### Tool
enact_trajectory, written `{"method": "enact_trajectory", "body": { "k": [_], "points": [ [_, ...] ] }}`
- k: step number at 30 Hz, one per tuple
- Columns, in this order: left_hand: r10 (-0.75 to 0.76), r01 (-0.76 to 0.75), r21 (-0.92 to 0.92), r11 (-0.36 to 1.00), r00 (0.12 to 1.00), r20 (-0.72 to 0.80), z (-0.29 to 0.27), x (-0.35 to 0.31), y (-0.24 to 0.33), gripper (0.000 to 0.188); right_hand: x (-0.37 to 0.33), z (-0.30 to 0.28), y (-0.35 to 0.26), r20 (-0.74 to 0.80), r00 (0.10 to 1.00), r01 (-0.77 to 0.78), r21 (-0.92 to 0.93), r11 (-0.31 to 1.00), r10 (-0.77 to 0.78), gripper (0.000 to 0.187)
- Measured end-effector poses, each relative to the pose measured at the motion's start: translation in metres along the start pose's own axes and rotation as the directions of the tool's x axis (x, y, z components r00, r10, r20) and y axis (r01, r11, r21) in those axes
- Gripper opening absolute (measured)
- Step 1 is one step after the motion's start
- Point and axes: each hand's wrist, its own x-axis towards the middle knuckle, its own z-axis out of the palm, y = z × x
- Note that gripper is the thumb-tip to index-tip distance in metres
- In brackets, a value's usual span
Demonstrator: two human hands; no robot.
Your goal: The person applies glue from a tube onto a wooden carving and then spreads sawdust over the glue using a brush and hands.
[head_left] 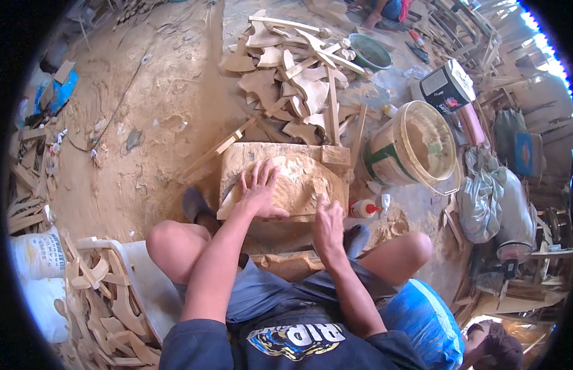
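A low, worn wooden work block (240, 157) stands between my knees, its top covered with pale dust or filler. My left hand (260, 192) lies flat on its left part with the fingers spread. At the right front of the block, my right hand (329, 225) is closed around a small flat, light-coloured piece (321, 187), whose end touches the top; its exact kind is unclear. A small square wood block (335, 155) sits at the far right corner. Beside my right hand lies a white bottle (362, 209) with a red cap.
Beyond the block is a heap of cut, curved wooden pieces (286, 80). To the right stand a smeared white bucket (416, 142), a dark container (445, 86) and a green basin (371, 52). More wooden pieces (123, 308) fill a crate at lower left. A blue sack (422, 320) is at lower right.
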Motion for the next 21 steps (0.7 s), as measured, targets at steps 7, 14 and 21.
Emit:
{"method": "enact_trajectory", "body": {
  "k": [7, 14, 21],
  "points": [
    [-0.037, 0.038, -0.022, 0.999, 0.999, 0.021, -0.005, -0.009, -0.003, 0.157, -0.057, -0.012, 0.003, 0.079, 0.997, 0.011, 0.001, 1.0, -0.011, 0.057],
    [-0.026, 0.027, -0.028, 0.999, 0.999, 0.034, -0.003, -0.005, -0.001, 0.159, 0.005, 0.003, 0.007, -0.045, 0.999, -0.026, 0.064, 0.998, 0.029, 0.062],
    [-0.022, 0.022, -0.039, 0.999, 1.0, 0.001, 0.0, -0.008, -0.007, 0.159, -0.049, 0.001, -0.001, 0.059, 0.998, -0.03, 0.216, 0.976, 0.017, 0.064]
  ]
}}
